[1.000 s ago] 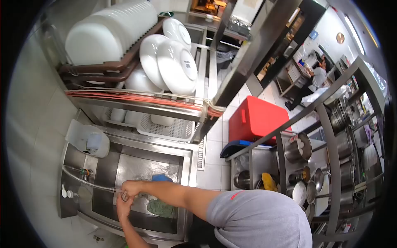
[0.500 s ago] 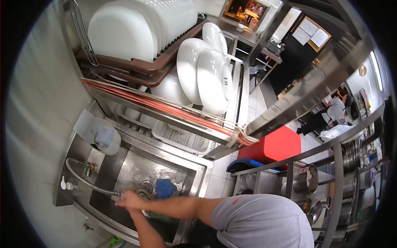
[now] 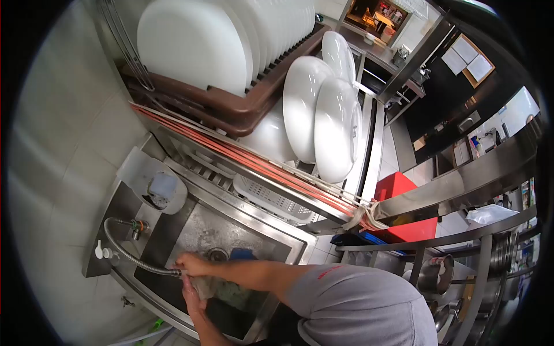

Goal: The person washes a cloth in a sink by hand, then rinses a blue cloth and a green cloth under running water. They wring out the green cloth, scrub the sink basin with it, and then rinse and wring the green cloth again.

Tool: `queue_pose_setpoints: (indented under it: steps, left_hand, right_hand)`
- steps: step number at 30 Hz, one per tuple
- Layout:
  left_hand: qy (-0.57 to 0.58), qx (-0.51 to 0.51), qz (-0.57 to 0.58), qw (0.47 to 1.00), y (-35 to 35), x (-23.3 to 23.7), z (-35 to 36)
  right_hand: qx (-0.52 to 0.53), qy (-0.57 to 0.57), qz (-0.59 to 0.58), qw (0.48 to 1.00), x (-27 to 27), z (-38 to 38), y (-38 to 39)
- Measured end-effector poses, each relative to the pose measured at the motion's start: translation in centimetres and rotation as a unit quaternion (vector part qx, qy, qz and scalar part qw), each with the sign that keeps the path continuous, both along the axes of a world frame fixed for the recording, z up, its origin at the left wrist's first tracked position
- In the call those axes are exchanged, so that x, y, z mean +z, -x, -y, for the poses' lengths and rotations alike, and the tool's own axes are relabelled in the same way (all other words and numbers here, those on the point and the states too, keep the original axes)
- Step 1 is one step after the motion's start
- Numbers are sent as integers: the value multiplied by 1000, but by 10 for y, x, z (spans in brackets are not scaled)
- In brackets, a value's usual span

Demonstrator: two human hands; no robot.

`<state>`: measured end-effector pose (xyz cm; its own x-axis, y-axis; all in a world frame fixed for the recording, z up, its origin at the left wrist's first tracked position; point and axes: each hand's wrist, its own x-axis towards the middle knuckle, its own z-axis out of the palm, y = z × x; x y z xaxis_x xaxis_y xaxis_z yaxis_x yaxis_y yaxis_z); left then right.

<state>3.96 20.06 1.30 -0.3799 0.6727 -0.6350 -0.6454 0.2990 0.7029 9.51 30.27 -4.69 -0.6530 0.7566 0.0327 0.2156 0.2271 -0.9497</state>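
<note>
My right hand (image 3: pixel 193 264) reaches over the sink (image 3: pixel 300 249), its fingers curled right beside the outlet of the flexible metal faucet hose (image 3: pixel 144 266). Whether they grip the outlet or something small is hidden. Just below the outlet, my left hand (image 3: pixel 191 295) has its fingers stretched toward it. A pale, blurred patch shows between the hands; I cannot make out if it is cloth or water. Under my forearm, a greenish cloth (image 3: pixel 234 295) lies in the basin. Close to the drain (image 3: pixel 217 255) is a blue cloth (image 3: pixel 241 254), partly covered by my right arm.
A white tub (image 3: pixel 167 193) with a sponge stands at the sink's back corner. Above hangs a shelf with a brown rack (image 3: pixel 231 112) of white plates and several loose white plates (image 3: pixel 334 132). Orange cords (image 3: pixel 248 155) run along its edge. A red bin (image 3: pixel 398 187) stands beyond.
My hands have drawn apart slightly, the left now lower under the outlet. My right arm covers more of the blue cloth. The whole view has shifted right.
</note>
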Motion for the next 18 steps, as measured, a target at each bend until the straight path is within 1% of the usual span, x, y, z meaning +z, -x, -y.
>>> queue_pose_setpoints:
  steps: [1, 2, 3, 4, 5, 6, 7, 8, 9, 10, 11, 12, 13, 14, 15, 16, 17, 18]
  left_hand:
    - [-26, -68, -151, 986, 18, -16, 12]
    - [-33, -67, -152, 986, 35, -24, 20]
    - [-111, -112, -164, 974, 51, -31, 24]
    - [-186, -157, -175, 954, 61, -36, 23]
    - [-190, -160, -173, 953, 66, -38, 24]
    - [-235, -144, -119, 954, 69, -40, 26]
    - [-278, -129, -64, 950, 72, -41, 28]
    - [-280, -131, -62, 949, 65, -39, 29]
    - [-240, -28, 29, 970, 53, -39, 31]
    - [-194, 70, 116, 972, 47, -37, 31]
    - [-195, 61, 117, 972, 46, -36, 30]
    - [-202, 60, 136, 968, 43, -36, 33]
    - [-206, 64, 156, 964, 40, -39, 39]
    - [-189, 52, 150, 969, 46, -50, 45]
    - [-189, 54, 153, 968, 47, -65, 40]
    - [-108, 43, 122, 986, 46, -81, 34]
    - [-23, 30, 91, 995, 44, -91, 32]
    - [8, 56, 107, 993, 33, -86, 16]
  right_hand:
    - [40, 33, -22, 998, -10, -5, 6]
    - [92, 60, -29, 994, 7, -9, -6]
    - [90, 52, -28, 994, 14, -13, -20]
    - [161, 48, 8, 986, 20, -16, -33]
    - [230, 47, 44, 971, 25, -16, -45]
    - [227, 47, 46, 972, 30, -16, -55]
    - [269, 57, 93, 957, 39, -21, -64]
    - [311, 67, 140, 938, 44, -26, -69]
    - [307, 67, 141, 939, 46, -33, -72]
    - [322, 74, 172, 928, 41, -41, -73]
    - [334, 82, 203, 917, 36, -47, -74]
    - [282, 65, 197, 937, 31, -47, -79]
    - [281, 69, 201, 936, 26, -45, -84]
    - [218, 214, 111, 946, 25, -42, -89]
    - [148, 349, 17, 925, 24, -40, -89]
    - [35, 419, -177, 890, 32, -17, -77]
    - [36, 421, -174, 890, 29, 6, -59]
    - [-75, 379, -207, 899, 21, 25, -33]
